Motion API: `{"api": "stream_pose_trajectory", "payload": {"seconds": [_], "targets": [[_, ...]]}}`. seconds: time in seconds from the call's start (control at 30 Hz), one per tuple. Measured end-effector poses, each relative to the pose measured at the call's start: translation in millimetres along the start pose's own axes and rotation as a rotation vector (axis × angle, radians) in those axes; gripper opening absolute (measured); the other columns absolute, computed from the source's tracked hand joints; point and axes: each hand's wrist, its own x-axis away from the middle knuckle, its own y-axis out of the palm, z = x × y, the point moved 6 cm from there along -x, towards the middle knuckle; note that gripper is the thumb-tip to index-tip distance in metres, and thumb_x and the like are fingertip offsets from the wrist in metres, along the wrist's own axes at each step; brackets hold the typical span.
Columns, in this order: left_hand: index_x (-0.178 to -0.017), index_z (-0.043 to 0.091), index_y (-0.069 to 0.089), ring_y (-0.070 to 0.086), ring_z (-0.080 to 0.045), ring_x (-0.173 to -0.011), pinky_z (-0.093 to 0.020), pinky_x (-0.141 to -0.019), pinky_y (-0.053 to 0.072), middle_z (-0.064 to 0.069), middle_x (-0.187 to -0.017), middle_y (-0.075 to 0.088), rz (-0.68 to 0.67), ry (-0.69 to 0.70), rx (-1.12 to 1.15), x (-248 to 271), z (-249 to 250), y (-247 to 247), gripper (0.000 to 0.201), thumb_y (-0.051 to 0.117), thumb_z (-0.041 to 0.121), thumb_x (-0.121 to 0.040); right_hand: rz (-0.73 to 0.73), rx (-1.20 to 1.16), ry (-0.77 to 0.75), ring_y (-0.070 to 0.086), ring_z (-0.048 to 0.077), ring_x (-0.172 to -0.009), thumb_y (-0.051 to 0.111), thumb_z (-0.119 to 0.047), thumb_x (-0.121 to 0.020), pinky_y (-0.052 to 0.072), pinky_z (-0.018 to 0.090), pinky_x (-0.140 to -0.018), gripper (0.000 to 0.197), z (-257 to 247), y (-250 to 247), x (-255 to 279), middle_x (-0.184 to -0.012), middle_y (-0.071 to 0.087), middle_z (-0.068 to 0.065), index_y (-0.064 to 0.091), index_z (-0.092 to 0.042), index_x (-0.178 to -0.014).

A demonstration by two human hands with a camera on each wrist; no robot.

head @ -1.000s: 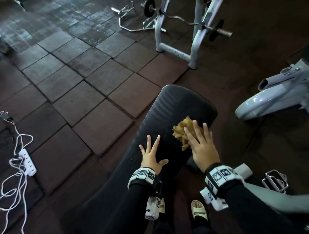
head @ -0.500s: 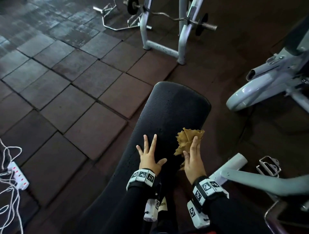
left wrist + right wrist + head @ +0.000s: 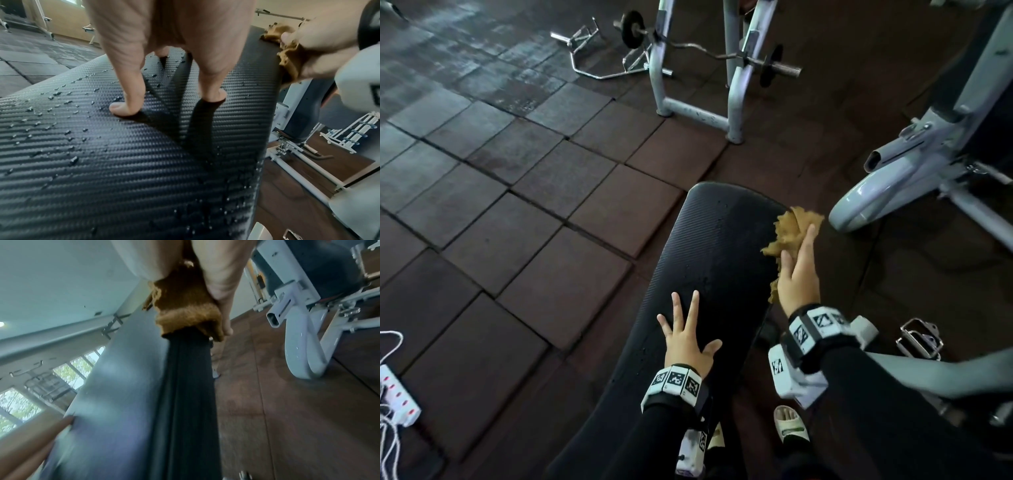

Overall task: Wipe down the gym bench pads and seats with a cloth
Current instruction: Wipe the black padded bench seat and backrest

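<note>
The black textured bench pad (image 3: 722, 246) runs away from me, and water droplets (image 3: 61, 104) dot its left part. My left hand (image 3: 685, 335) lies flat on the pad's near half with fingers spread and straight (image 3: 127, 91). My right hand (image 3: 799, 274) is turned on its side at the pad's right edge, near the far end. It holds a bunched tan cloth (image 3: 789, 229) against that edge. In the right wrist view the cloth (image 3: 185, 308) sits between thumb and fingers, over the pad's dark side wall (image 3: 185, 386).
A grey barbell rack (image 3: 695, 113) with a curl bar (image 3: 709, 51) stands on the rubber floor tiles ahead. A grey machine base (image 3: 893, 185) lies close to the right of the pad. A power strip (image 3: 397, 401) with cords is at far left. My sandalled foot (image 3: 789, 428) is below the pad.
My right hand has slid the cloth off the pad's top to its right edge, then forward toward the far end. The left hand has stayed flat in the same spot.
</note>
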Motion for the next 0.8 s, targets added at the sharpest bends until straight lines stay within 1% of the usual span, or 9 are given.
{"api": "stream_pose_trajectory", "payload": {"seconds": [0.1,0.2,0.23,0.3,0.37,0.5,0.6,0.7,0.8], "targets": [[-0.135,0.058,-0.014,-0.021,-0.033,-0.141,-0.037,-0.107,0.032,0.024,-0.147,-0.030,0.003,0.016,0.053,0,-2,-4,0.102,0.070,0.034,-0.083,-0.069,-0.003,0.111,0.032,0.019,-0.137,0.039,-0.028,-0.099,0.018,0.006,-0.098,0.064,28,20,53,-0.155,0.021,0.003,0.000,-0.022,-0.150],[-0.135,0.059,-0.012,-0.015,-0.028,-0.144,-0.033,-0.101,0.036,0.017,-0.152,-0.025,0.090,-0.013,0.058,1,-12,-16,0.101,0.071,0.041,-0.080,-0.108,0.005,0.144,0.037,0.021,-0.135,0.039,-0.027,-0.098,0.017,0.001,-0.093,0.065,40,33,84,-0.153,0.028,0.005,0.001,-0.021,-0.150],[-0.134,0.059,-0.013,-0.016,-0.030,-0.144,-0.038,-0.100,0.038,0.015,-0.153,-0.025,0.107,-0.045,0.026,1,-18,-20,0.100,0.070,0.046,-0.079,-0.101,0.006,0.153,0.038,0.021,-0.134,0.039,-0.026,-0.098,0.018,0.002,-0.093,0.065,38,33,81,-0.152,0.030,0.006,0.001,-0.020,-0.150],[-0.135,0.059,-0.016,-0.018,-0.037,-0.142,-0.054,-0.108,0.028,0.013,-0.154,-0.026,0.104,-0.118,-0.004,-4,-33,-30,0.105,0.070,0.054,-0.074,-0.059,0.014,0.162,0.036,0.023,-0.135,0.039,-0.024,-0.099,0.019,0.006,-0.097,0.063,31,27,62,-0.152,0.029,0.009,0.002,-0.015,-0.150],[-0.135,0.058,-0.016,-0.015,-0.042,-0.141,-0.053,-0.111,0.021,0.010,-0.156,-0.022,0.076,-0.184,0.064,-11,-50,-38,0.111,0.075,0.053,-0.070,-0.006,0.038,0.133,0.031,0.024,-0.138,0.037,-0.022,-0.100,0.019,0.012,-0.102,0.062,17,16,32,-0.154,0.025,0.010,0.003,-0.013,-0.150],[-0.129,0.061,-0.021,-0.010,-0.043,-0.142,-0.050,-0.113,0.021,0.007,-0.158,-0.013,-0.015,-0.224,0.156,-20,-68,-35,0.113,0.076,0.049,-0.072,0.042,0.149,0.052,0.026,0.023,-0.140,0.038,-0.018,-0.099,0.020,0.024,-0.109,0.055,-15,-6,-32,-0.155,0.021,0.008,0.016,-0.015,-0.150],[-0.127,0.062,-0.023,-0.014,-0.044,-0.141,-0.049,-0.114,0.017,0.006,-0.158,-0.015,-0.001,-0.214,0.166,-22,-70,-30,0.112,0.075,0.047,-0.074,-0.081,0.351,0.023,0.034,0.029,-0.134,0.038,-0.023,-0.098,0.024,0.033,-0.108,0.048,-29,-7,-64,-0.149,0.032,0.009,0.030,-0.018,-0.145],[-0.126,0.061,-0.025,-0.014,-0.045,-0.140,-0.049,-0.113,0.019,0.005,-0.157,-0.017,-0.009,-0.229,0.151,-24,-71,-28,0.112,0.073,0.047,-0.075,-0.224,0.530,0.041,0.039,0.036,-0.127,0.034,-0.031,-0.097,0.029,0.044,-0.107,0.047,-40,2,-80,-0.145,0.036,0.009,0.029,-0.024,-0.144],[-0.125,0.061,-0.027,-0.015,-0.046,-0.140,-0.047,-0.114,0.019,0.005,-0.157,-0.018,-0.030,-0.235,0.133,-27,-71,-26,0.111,0.072,0.048,-0.076,-0.291,0.761,0.011,0.039,0.038,-0.123,0.026,-0.039,-0.095,0.031,0.050,-0.103,0.046,-61,21,-92,-0.144,0.036,0.005,0.025,-0.033,-0.141]]}}
